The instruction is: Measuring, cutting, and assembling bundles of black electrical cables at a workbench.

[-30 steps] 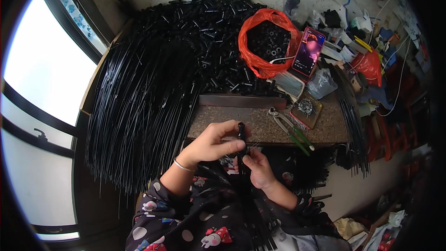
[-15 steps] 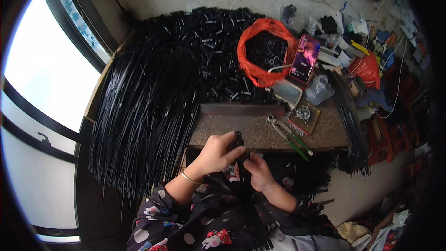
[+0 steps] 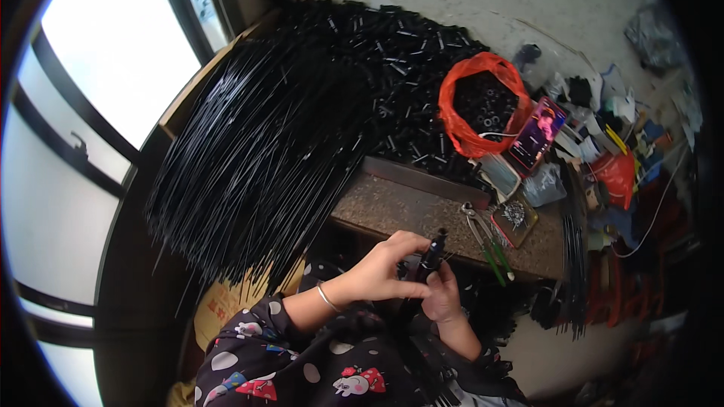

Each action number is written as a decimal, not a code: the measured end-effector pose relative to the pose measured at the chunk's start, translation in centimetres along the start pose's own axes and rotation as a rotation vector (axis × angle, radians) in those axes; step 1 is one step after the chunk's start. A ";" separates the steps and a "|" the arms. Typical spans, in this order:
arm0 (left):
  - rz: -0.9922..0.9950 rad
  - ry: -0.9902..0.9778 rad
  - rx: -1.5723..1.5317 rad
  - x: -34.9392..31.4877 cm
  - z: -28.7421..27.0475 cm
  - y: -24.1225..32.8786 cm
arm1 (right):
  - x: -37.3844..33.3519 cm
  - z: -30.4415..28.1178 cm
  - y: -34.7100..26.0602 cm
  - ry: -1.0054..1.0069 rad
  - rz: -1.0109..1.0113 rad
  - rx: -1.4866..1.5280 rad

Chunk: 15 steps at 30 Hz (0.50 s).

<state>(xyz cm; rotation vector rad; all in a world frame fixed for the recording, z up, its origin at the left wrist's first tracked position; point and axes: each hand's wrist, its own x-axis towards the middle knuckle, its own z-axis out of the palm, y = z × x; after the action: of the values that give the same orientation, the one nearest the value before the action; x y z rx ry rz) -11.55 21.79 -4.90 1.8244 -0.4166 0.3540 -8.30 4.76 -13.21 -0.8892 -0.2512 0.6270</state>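
Note:
Just in front of the workbench edge, my two hands meet at an upright, slightly tilted black tube-shaped piece [image 3: 431,258] with a narrower top end. My left hand [image 3: 385,270], a silver bangle on its wrist, curves around it from the left, fingers behind and thumb low in front. My right hand [image 3: 443,295] grips its lower part from the right, thumb up along it. The tube's lower end is hidden by the hands. Dark thin strands [image 3: 434,377] hang over my lap below.
Long thin black strands [image 3: 249,151] overhang the bench's left. Behind lies a heap of black tubes [image 3: 400,68]. An orange-red bag [image 3: 450,105] holds small rings. Right stand a phone [image 3: 537,134], green-handled pincers [image 3: 486,245], a dish of small metal pieces [image 3: 515,217] and a metal bar [image 3: 422,182].
The whole view has turned and shifted, so the bench sits further right. My left hand has loosened from its fist around the piece, and more of the black tube shows between my hands.

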 end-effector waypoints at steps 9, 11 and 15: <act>-0.070 0.023 -0.067 -0.5 0.3 -1.9 | 0.2 1.0 -0.3 -0.001 -0.043 -0.020; -0.163 0.046 -0.184 -0.6 0.4 -2.4 | 0.1 0.4 -0.2 0.018 -0.043 -0.003; -0.126 0.043 -0.326 -0.6 0.1 -2.7 | 0.1 0.5 -1.0 -0.098 0.043 0.080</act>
<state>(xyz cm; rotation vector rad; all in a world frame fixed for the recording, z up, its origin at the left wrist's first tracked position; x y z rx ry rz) -10.83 22.42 -7.47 1.5136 -0.3080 0.2232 -8.07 4.66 -12.14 -0.7895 -0.2933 0.7165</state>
